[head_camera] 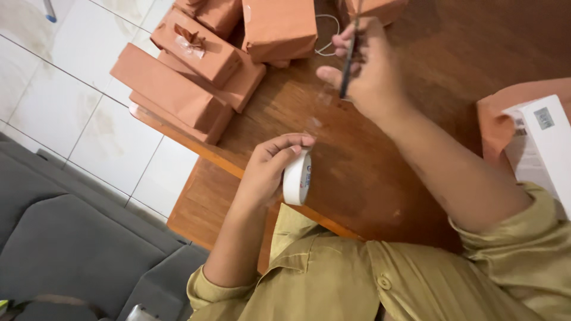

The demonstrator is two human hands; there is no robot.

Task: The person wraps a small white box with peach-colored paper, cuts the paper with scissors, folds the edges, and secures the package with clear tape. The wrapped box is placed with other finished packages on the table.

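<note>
My left hand grips a white roll of clear tape above the near edge of the wooden table. A strip of clear tape stretches from the roll up toward my right hand. That hand holds a thin dark tool, likely scissors, its thumb pinching the tape's far end. Both arms wear olive-green sleeves.
Several parcels wrapped in orange-brown paper are stacked at the table's far left corner, one with a small bow. A white box on orange-brown paper lies at the right. A white cord sits behind. A grey sofa and tiled floor lie left.
</note>
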